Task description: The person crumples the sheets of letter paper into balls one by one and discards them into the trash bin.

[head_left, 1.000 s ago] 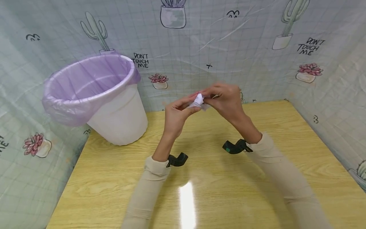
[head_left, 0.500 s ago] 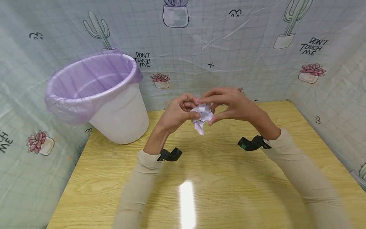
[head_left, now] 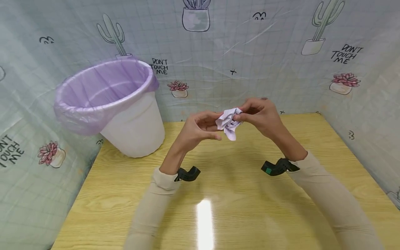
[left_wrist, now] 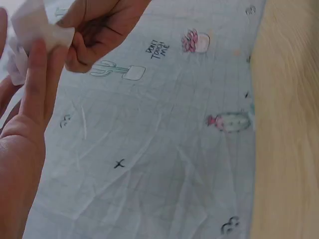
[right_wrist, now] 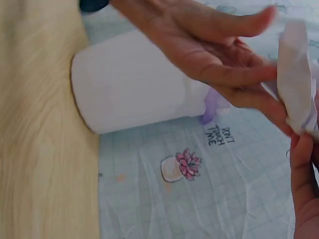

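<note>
A crumpled piece of white paper [head_left: 229,122] is up in the air over the back of the table. My right hand [head_left: 264,116] pinches it from the right between thumb and fingers. At its left side is my left hand [head_left: 198,130], fingertips against the paper and thumb held away below it. In the left wrist view, two straight left fingers [left_wrist: 36,82] lie along the paper [left_wrist: 37,30]. The right wrist view shows the paper [right_wrist: 295,77] edge-on, with the left hand [right_wrist: 214,57] spread beside it and the right fingers [right_wrist: 301,164] at its lower end.
A white bin [head_left: 137,125] lined with a purple bag [head_left: 93,118] stands at the table's back left. The wooden table [head_left: 237,208] runs back to a cloth backdrop [head_left: 275,69] with printed cactus pictures. Black wrist devices [head_left: 278,167] sit at both cuffs.
The paper has opened from a tight bundle into a looser crumple and shifted slightly right. The left thumb has come off it, while the right thumb and fingers have closed on it.
</note>
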The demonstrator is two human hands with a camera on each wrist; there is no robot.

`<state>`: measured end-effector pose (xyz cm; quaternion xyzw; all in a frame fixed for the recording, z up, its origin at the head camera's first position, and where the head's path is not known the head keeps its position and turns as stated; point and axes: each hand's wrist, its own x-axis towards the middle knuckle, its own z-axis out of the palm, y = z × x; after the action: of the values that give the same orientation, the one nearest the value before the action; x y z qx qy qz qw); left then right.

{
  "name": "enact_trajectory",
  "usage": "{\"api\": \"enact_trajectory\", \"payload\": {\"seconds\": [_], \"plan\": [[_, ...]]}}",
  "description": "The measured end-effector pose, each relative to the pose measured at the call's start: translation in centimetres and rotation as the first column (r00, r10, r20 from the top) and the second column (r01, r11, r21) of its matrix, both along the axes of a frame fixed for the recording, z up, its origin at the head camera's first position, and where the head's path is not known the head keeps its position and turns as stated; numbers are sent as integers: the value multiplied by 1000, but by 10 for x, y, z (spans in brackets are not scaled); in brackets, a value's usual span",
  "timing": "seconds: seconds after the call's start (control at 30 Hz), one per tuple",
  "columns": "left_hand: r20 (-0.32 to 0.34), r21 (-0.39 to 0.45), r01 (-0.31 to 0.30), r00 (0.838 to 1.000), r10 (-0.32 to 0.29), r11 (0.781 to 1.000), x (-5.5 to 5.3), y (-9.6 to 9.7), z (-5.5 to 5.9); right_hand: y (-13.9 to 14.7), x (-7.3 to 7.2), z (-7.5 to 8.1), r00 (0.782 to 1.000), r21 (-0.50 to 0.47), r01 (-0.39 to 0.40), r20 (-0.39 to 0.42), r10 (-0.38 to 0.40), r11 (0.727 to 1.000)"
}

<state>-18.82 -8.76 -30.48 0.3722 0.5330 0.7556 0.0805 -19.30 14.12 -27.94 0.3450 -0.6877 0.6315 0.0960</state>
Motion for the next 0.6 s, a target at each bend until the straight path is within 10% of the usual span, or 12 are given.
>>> {"api": "enact_trajectory", "payload": {"seconds": [0.07,0.17,0.3,0.47,0.6], "plan": [[-165,-23,-75,984,70,997,4,4,-1,-1,2,-5,997,-108,10,75,-1,994],[-351,28,-275,897,267,961,6,17,-1,-9,4,-9,995,-196,65,93,-47,979],[-302,119,-477,818,489,871,5,30,0,-22,12,-14,977,-144,212,14,-212,967],[-59,88,-425,901,430,901,-1,23,3,-14,20,-11,981,58,148,-133,-139,987],[-54,-5,-276,960,275,961,-4,9,8,-6,17,0,970,152,10,-240,28,988]]}}
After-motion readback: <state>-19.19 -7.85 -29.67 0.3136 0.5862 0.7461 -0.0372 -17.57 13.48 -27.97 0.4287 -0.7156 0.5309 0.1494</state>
